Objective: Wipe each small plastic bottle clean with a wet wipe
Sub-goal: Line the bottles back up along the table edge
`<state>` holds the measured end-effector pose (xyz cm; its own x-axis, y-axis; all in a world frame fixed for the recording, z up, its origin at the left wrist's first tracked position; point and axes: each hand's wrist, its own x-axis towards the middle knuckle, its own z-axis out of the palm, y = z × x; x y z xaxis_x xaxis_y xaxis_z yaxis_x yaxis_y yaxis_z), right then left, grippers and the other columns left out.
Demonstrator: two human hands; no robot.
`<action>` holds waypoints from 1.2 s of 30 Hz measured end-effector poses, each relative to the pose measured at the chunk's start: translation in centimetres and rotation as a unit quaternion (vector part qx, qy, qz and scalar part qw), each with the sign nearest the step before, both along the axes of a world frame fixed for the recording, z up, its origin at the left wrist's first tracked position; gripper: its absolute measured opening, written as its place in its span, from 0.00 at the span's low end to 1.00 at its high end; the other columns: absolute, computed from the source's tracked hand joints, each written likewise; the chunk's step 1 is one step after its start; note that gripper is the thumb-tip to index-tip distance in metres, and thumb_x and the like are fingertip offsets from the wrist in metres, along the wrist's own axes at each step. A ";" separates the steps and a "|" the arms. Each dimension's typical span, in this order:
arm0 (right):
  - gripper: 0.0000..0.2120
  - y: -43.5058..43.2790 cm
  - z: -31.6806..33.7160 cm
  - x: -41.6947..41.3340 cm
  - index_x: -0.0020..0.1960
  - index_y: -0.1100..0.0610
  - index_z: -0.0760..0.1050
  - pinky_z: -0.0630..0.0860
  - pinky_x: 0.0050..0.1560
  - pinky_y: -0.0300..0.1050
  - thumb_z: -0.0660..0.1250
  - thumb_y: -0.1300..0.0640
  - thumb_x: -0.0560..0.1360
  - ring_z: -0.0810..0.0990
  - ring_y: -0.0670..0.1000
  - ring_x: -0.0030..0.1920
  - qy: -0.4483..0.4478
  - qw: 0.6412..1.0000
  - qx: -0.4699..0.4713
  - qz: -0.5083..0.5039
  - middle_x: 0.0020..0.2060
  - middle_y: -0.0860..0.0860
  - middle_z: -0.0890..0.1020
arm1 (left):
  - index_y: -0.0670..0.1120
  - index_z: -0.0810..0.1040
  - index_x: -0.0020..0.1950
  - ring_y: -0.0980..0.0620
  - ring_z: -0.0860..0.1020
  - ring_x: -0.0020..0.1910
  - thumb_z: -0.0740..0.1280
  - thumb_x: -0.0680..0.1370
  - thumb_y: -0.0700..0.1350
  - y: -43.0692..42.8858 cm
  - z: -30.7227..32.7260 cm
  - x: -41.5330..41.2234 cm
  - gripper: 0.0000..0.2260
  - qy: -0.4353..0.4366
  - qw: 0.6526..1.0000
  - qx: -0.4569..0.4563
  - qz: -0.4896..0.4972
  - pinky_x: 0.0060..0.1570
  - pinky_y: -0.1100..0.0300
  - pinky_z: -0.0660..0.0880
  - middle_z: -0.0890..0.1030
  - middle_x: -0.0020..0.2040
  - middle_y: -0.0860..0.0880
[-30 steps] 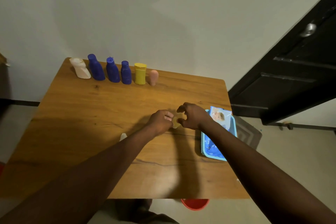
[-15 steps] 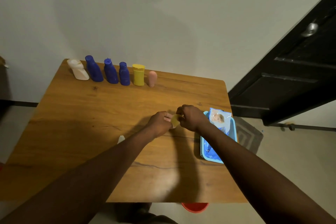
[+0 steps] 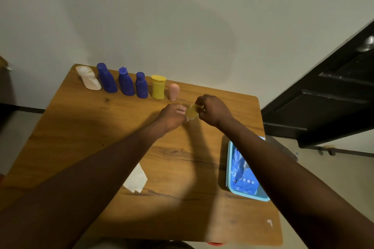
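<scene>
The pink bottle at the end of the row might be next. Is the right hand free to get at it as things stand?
Probably not yet. The right hand and left hand share a grip on a small yellow item. The pink bottle stands close beyond them on open table, nothing blocking it.

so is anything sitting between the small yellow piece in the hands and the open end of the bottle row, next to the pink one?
Nothing visible. The small yellow plastic bottle, held by both hands, is just right of the small pink plastic bottle; only bare wooden table lies between.
</scene>
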<state>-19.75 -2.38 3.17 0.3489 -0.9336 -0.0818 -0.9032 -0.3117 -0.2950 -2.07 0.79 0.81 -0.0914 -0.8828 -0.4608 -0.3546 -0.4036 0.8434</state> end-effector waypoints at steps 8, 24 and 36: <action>0.10 -5.1 -1.3 1.4 0.59 0.59 0.80 0.81 0.49 0.56 0.69 0.60 0.78 0.80 0.57 0.48 0.004 1.000 -0.004 -0.002 0.51 0.56 0.81 | 0.46 0.73 0.72 0.51 0.75 0.65 0.72 0.76 0.37 -3.6 -0.7 1.1 0.25 0.026 1.000 0.016 -0.005 0.52 0.61 0.73 0.78 0.65 0.50; 0.14 -9.5 -3.9 1.9 0.63 0.60 0.79 0.81 0.48 0.51 0.70 0.62 0.77 0.80 0.58 0.49 0.026 1.000 0.004 -0.014 0.53 0.57 0.81 | 0.50 0.61 0.81 0.48 0.65 0.76 0.68 0.77 0.35 -6.7 -2.7 0.7 0.34 0.040 0.996 0.062 -0.059 0.71 0.44 0.69 0.65 0.79 0.52; 0.16 -9.6 -4.6 1.6 0.65 0.61 0.78 0.81 0.49 0.50 0.70 0.63 0.78 0.81 0.58 0.50 0.025 0.999 0.000 -0.022 0.55 0.58 0.81 | 0.50 0.61 0.81 0.47 0.64 0.77 0.68 0.77 0.34 -6.7 -3.0 0.9 0.34 0.038 0.996 0.061 -0.057 0.71 0.43 0.69 0.65 0.80 0.51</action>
<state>-18.14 -11.95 -1.41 0.3038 -0.9476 -0.0984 -0.9296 -0.2722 -0.2485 -1.13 -5.93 -2.22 -0.2262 -0.8021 -0.5527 -0.3413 -0.4662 0.8162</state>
